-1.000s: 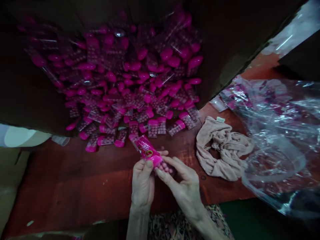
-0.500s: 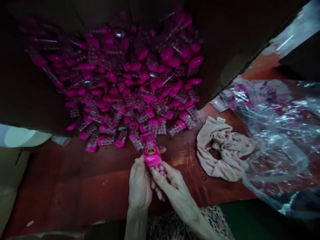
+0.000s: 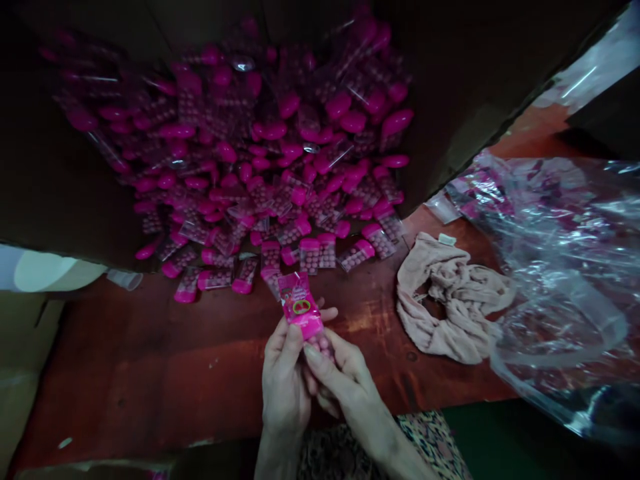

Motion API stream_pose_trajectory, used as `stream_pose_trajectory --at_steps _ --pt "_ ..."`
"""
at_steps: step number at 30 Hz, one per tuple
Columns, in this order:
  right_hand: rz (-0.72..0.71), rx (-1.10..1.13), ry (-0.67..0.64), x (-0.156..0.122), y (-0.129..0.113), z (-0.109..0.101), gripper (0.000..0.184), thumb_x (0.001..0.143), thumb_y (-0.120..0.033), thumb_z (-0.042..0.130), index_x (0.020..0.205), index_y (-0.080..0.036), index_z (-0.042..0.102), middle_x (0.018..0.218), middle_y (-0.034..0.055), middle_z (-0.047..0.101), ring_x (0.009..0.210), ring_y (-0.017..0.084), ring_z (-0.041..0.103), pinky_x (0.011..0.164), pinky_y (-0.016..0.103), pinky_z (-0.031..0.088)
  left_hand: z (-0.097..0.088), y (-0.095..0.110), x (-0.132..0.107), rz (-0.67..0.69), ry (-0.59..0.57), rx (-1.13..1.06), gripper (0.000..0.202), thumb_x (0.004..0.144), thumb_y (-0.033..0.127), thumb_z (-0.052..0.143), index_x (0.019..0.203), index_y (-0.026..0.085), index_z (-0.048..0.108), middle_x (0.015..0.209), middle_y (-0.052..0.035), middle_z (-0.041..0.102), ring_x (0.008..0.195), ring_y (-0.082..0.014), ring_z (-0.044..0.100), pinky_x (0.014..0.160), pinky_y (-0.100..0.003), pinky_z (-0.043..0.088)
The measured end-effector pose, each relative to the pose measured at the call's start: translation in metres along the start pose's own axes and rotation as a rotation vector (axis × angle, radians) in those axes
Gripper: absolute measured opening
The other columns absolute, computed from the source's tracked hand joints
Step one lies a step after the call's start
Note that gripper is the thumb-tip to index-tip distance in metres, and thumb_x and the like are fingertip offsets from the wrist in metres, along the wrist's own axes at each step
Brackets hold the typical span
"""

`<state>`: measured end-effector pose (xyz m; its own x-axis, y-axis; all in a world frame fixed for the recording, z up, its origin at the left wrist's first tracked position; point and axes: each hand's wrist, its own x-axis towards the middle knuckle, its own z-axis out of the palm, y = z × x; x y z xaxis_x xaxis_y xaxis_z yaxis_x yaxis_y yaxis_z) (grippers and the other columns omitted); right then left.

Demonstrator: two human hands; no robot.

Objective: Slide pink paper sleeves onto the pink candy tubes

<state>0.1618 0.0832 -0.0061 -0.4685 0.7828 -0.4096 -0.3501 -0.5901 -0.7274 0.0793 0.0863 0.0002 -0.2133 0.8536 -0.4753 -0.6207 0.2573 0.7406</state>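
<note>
At lower centre, the left hand (image 3: 286,380) and right hand (image 3: 340,380) both grasp one pink candy packet (image 3: 300,307) above the table (image 3: 150,373). A pile of like packets (image 3: 260,153) fills the upper frame.

Red-brown wooden table (image 3: 150,373), surface scuffed. A crumpled beige cloth (image 3: 450,300) lies on it. Left of the cloth and further back, a heap of pink packets (image 3: 260,180) spills forward from what may be a dark box; light poor. Right of the cloth, against it, a big clear plastic bag (image 3: 560,267). Far left of the cloth, a small clear cup (image 3: 125,279).
</note>
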Motion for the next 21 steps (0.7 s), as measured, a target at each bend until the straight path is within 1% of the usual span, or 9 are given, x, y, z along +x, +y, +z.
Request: stream_pose_trajectory --at_steps 2,4,8,10,11,14,17,19,21 --pt "0.024 0.106 -0.035 0.001 -0.002 0.003 0.025 0.089 -0.042 0.048 0.083 -0.018 0.045 0.053 -0.0101 0.039 0.035 0.001 0.018 0.032 0.014 0.017 0.000 0.003 0.001 0.030 -0.018 -0.007 0.033 0.079 0.041 0.057 0.097 0.016 0.070 0.099 -0.0135 0.071 0.064 -0.0136 0.064 0.056 -0.021 0.050" --pt "0.049 0.136 -0.035 0.002 -0.003 0.004 0.026 0.088 -0.044 0.048 0.082 -0.019 0.043 0.050 -0.0106 0.041 0.034 0.001 0.018 0.031 0.012 0.017 0.002 0.007 0.002 0.039 0.000 0.013 0.040 0.080 0.048 0.053 0.093 0.014 0.070 0.098 -0.0149 0.071 0.056 -0.0121 0.062 0.051 -0.021 0.049" --pt "0.090 0.094 -0.024 0.004 -0.003 0.003 0.031 0.087 -0.049 0.047 0.077 -0.021 0.039 0.046 -0.0119 0.037 0.031 0.002 0.017 0.029 0.013 0.015 0.008 0.010 0.006 -0.017 0.091 0.057 0.039 0.078 0.045 0.058 0.081 0.009 0.072 0.082 -0.0150 0.073 0.054 -0.0125 0.062 0.049 -0.019 0.049" --pt "0.054 0.026 -0.011 0.004 -0.004 0.002 0.030 0.088 -0.048 0.045 0.076 -0.021 0.039 0.046 -0.0118 0.033 0.033 0.003 0.019 0.031 0.014 0.016 0.010 0.009 0.006 -0.030 0.109 0.062 0.036 0.079 0.042 0.057 0.080 0.009 0.073 0.082 -0.0139 0.074 0.059 -0.0131 0.064 0.055 -0.019 0.050" --pt "0.011 -0.040 0.010 0.004 -0.004 0.002 0.029 0.089 -0.045 0.045 0.076 -0.020 0.041 0.048 -0.0108 0.034 0.036 0.003 0.022 0.033 0.015 0.019 0.010 0.008 0.005 -0.026 0.112 0.064 0.036 0.080 0.041 0.056 0.079 0.009 0.073 0.085 -0.0136 0.073 0.066 -0.0137 0.065 0.061 -0.019 0.051" --pt "-0.156 -0.351 0.105 0.001 -0.004 0.000 0.023 0.091 -0.038 0.044 0.079 -0.018 0.047 0.059 -0.0057 0.044 0.050 0.007 0.041 0.048 0.018 0.032 0.009 0.002 0.002 -0.013 0.098 0.055 0.034 0.083 0.037 0.053 0.081 0.011 0.074 0.090 -0.0125 0.073 0.089 -0.0169 0.065 0.081 -0.022 0.048" --pt "-0.229 -0.609 0.163 0.000 -0.004 -0.003 0.021 0.091 -0.036 0.041 0.085 -0.017 0.049 0.064 -0.0030 0.050 0.055 0.010 0.047 0.053 0.022 0.033 0.007 -0.003 -0.001 -0.009 0.079 0.042 0.033 0.085 0.035 0.050 0.083 0.012 0.074 0.091 -0.0116 0.073 0.104 -0.0182 0.059 0.092 -0.024 0.042" --pt "-0.219 -0.644 0.162 0.000 -0.004 -0.005 0.021 0.092 -0.035 0.040 0.087 -0.017 0.049 0.063 -0.0030 0.050 0.055 0.011 0.047 0.052 0.023 0.033 0.005 -0.004 -0.002 -0.008 0.063 0.041 0.031 0.085 0.033 0.051 0.083 0.012 0.074 0.092 -0.0119 0.073 0.108 -0.0188 0.057 0.094 -0.025 0.041" --pt "-0.190 -0.561 0.136 0.002 -0.004 -0.007 0.021 0.091 -0.036 0.042 0.083 -0.018 0.049 0.063 -0.0036 0.047 0.055 0.010 0.045 0.053 0.022 0.033 0.003 -0.004 -0.003 -0.013 0.041 0.028 0.026 0.084 0.031 0.054 0.088 0.013 0.072 0.096 -0.0121 0.072 0.102 -0.0194 0.061 0.089 -0.026 0.045"
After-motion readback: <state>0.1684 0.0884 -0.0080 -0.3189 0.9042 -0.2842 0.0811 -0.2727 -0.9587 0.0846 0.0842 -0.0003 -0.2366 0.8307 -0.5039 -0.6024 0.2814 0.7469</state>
